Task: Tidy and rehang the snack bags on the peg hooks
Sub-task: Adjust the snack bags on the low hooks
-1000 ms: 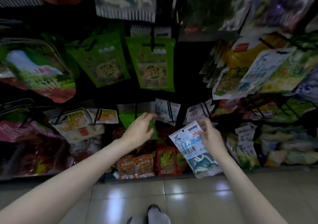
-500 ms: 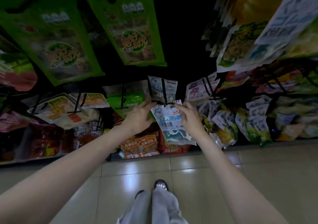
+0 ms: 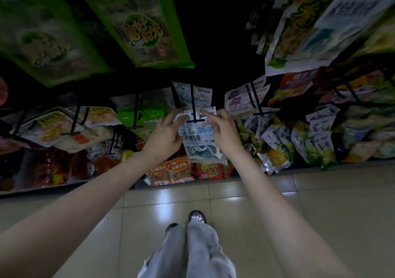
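A blue-and-white snack bag (image 3: 197, 136) sits at the tip of a black peg hook (image 3: 193, 111) in the middle of the low rack, its serrated top edge level with the hook's crossbar. My left hand (image 3: 164, 136) pinches the bag's top left corner. My right hand (image 3: 222, 132) pinches its top right corner. More bags of the same kind (image 3: 192, 95) hang further back on that hook. Whether the hook passes through the bag's hole is not visible.
Big green bags (image 3: 136, 25) hang overhead on the left, yellow and white bags (image 3: 299, 32) on the right. Neighbouring hooks carry yellow bags (image 3: 57, 126) and white bags (image 3: 245, 100). Orange packs (image 3: 171, 171) stand on the bottom shelf. Tiled floor (image 3: 320, 203) and my legs lie below.
The view moved closer and lower to the rack. My right hand carried the blue-and-white bag from lower right up to the hook tip, and my left hand took its other corner.
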{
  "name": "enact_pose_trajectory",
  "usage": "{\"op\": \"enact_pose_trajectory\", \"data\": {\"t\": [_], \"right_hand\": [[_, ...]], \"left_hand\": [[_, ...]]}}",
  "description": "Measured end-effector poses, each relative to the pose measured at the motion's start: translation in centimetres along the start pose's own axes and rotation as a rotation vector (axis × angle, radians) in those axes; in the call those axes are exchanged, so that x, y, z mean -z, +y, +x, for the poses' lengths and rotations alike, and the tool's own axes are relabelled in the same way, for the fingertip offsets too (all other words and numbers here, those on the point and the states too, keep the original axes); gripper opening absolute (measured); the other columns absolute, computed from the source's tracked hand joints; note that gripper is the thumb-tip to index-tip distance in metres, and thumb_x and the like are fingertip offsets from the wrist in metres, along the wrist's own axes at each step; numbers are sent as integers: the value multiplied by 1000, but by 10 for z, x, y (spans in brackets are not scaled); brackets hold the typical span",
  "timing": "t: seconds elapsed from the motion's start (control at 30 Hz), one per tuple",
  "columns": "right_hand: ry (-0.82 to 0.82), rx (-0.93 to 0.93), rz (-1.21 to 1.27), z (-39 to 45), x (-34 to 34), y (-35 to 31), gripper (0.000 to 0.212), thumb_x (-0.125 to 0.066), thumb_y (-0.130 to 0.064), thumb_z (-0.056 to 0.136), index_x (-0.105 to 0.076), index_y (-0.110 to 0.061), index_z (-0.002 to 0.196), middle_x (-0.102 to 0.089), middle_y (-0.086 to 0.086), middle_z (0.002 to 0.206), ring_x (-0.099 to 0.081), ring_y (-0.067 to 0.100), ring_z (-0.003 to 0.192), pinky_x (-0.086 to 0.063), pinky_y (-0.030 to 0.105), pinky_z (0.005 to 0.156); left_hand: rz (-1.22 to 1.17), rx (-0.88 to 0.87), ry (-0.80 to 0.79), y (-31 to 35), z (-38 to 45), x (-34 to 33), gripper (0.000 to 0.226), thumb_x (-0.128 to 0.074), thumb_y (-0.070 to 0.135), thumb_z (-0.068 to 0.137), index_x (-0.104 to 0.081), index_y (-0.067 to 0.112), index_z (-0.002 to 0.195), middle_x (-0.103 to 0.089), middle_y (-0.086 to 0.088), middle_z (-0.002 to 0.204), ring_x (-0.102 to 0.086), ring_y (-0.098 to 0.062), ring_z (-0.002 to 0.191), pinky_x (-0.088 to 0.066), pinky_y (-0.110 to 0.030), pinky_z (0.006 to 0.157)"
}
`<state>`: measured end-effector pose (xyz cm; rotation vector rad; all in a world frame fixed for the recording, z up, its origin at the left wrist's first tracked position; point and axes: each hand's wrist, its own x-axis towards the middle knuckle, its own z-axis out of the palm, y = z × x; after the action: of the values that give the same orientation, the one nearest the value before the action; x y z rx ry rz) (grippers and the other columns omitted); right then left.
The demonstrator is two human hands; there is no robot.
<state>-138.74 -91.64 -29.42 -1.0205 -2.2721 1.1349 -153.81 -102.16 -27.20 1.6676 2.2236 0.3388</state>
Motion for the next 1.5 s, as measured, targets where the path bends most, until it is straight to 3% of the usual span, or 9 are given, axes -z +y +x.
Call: {"op": "enact_pose_trajectory", "data": {"t": [0.17,0.3,0.5,0.6,1.0,1.1,1.2,1.37,1.5], "right_hand": [[8,6,-35,-2,3,11,43,-38,6,95,-58,-13,127,-39,4,98,-43,11,84,-31,7,73],[63,17,34,-4,5,9,43,-39,10,92,-62,-11,121,-42,5,104,-44,8,91,-31,2,82],[19,59,9,-9,1,10,36,-43,12,89,-65,-3,114,-47,10,109,-47,15,100,-28,3,90],[35,59,39,-8,2,7,39,-42,12,89,-65,-5,115,-48,12,109,-48,15,99,-28,-4,88],[31,-44,-31,8,-1,-2,51,-35,10,93,-49,-17,134,-39,15,125,-44,20,103,-28,-10,68],[-5,-63,-82,19,-7,-4,69,-41,17,87,-36,-26,142,-34,10,127,-44,20,96,-39,1,68],[-58,-83,-212,22,-13,-4,86,-49,16,83,-21,-35,146,-20,8,145,-40,25,120,-49,27,74],[131,-107,-160,3,4,-6,57,-43,9,88,-41,-15,139,-29,14,137,-36,25,127,-24,7,93],[129,64,-148,6,19,-30,39,-45,-6,94,-48,-11,133,-38,11,131,-37,20,125,-25,11,98]], "left_hand": [[38,-44,-108,-4,5,-6,61,-53,4,83,-37,13,141,-29,-8,150,-36,-39,129,-36,-47,101],[-90,-18,20,7,9,-4,59,-56,2,85,-38,9,140,-37,-11,146,-34,-30,131,-27,-36,104],[-27,-32,86,-7,4,-14,51,-44,15,81,-49,5,131,-52,-14,129,-46,-36,117,-37,-45,99],[1,-97,112,-6,0,-10,58,-33,21,80,-46,4,134,-50,-16,131,-46,-38,117,-39,-46,98],[31,-96,-6,-5,13,1,71,-53,4,87,-18,13,148,-20,-8,154,-23,-32,139,-27,-44,112],[-36,-93,48,1,9,6,69,-54,1,86,-22,13,147,-22,-8,154,-25,-31,138,-28,-43,112],[-40,-129,71,3,9,8,66,-52,-2,85,-28,11,145,-27,-8,152,-26,-29,138,-26,-40,113],[-12,-143,43,0,5,5,57,-50,1,83,-40,6,139,-42,-14,143,-34,-33,134,-32,-53,107],[-33,-82,70,-11,-19,3,56,-46,6,78,-48,4,133,-52,-20,128,-48,-41,115,-43,-55,94]]}}
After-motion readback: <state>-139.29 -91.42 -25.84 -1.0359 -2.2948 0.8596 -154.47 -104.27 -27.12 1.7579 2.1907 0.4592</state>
